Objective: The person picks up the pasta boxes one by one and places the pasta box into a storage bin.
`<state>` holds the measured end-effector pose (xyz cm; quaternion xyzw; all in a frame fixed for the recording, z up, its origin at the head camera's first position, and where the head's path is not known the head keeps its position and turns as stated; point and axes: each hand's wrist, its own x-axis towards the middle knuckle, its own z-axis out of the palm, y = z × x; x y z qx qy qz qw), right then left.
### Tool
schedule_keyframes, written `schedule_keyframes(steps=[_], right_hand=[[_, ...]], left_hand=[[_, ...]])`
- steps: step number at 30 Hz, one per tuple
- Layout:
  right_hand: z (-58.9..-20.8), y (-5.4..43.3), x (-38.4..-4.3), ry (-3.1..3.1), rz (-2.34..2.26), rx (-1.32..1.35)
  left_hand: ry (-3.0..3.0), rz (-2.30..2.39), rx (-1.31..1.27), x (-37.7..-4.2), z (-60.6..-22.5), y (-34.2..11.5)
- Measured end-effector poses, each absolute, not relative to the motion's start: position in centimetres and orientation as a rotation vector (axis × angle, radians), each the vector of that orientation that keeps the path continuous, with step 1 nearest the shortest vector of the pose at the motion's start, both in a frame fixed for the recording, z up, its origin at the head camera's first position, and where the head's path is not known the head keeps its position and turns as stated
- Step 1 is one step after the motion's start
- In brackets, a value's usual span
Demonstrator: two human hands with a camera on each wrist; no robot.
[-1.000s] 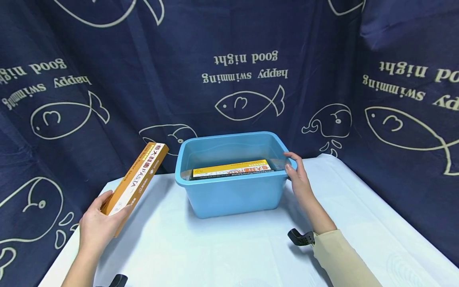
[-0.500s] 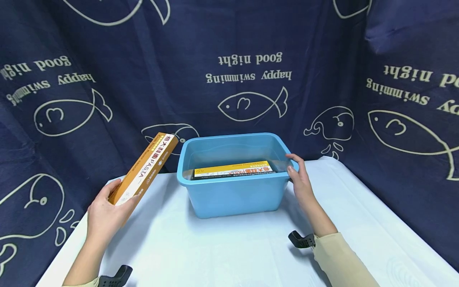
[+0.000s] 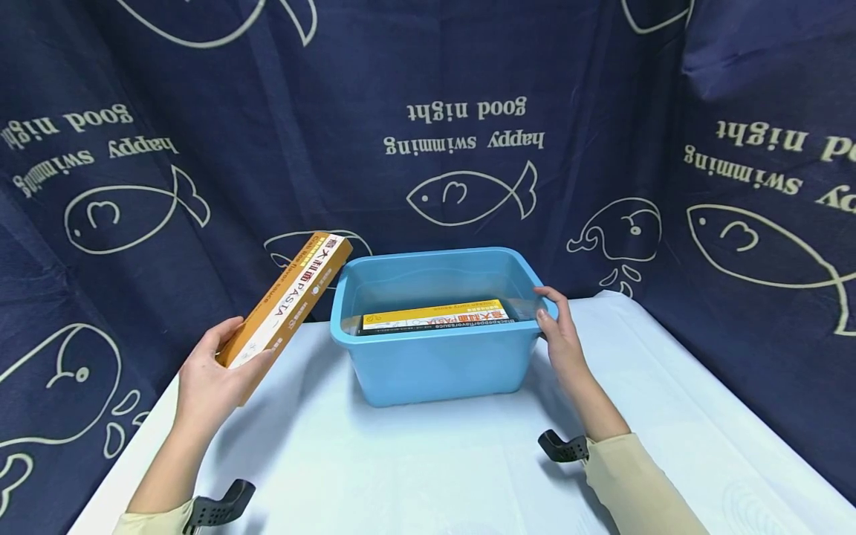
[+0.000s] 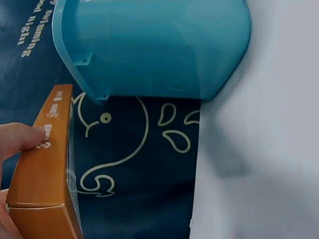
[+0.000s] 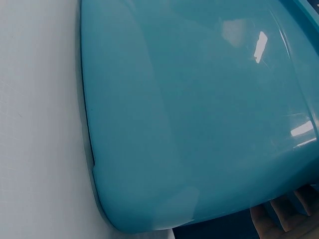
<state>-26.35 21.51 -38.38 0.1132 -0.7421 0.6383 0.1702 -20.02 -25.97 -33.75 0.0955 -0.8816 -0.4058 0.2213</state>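
Note:
My left hand (image 3: 217,379) grips the near end of an orange and white pasta box (image 3: 290,301), held tilted above the table with its far end up by the left rim of a blue plastic bin (image 3: 435,368). The left wrist view shows the orange box (image 4: 45,164) with a fingertip on its side, apart from the bin (image 4: 149,50). At the bin's right rim, my right hand (image 3: 560,327) holds on, thumb inside or over the edge and fingers outside. Inside the bin lie a yellow and white pasta box (image 3: 435,313) and a black box (image 3: 441,327) partly hidden by the front wall.
The bin stands on a table with a pale cloth (image 3: 428,461). Dark blue curtains (image 3: 301,111) printed with fish and words enclose the back and both sides. A black strap device (image 3: 224,505) sits on the left wrist, another (image 3: 562,447) on the right.
The left hand has carried the orange pasta box up and to the right, nearer the bin's left rim. My right hand stays on the bin's right rim.

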Motion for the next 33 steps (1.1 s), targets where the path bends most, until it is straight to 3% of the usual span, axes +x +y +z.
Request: schedule_keyframes(steps=[33], right_hand=[[-38.3, 21.6, -26.3, -2.089, 1.831, 0.348]], left_hand=[[-2.639, -0.943, -0.166, -22.9, -30.1, -25.4]])
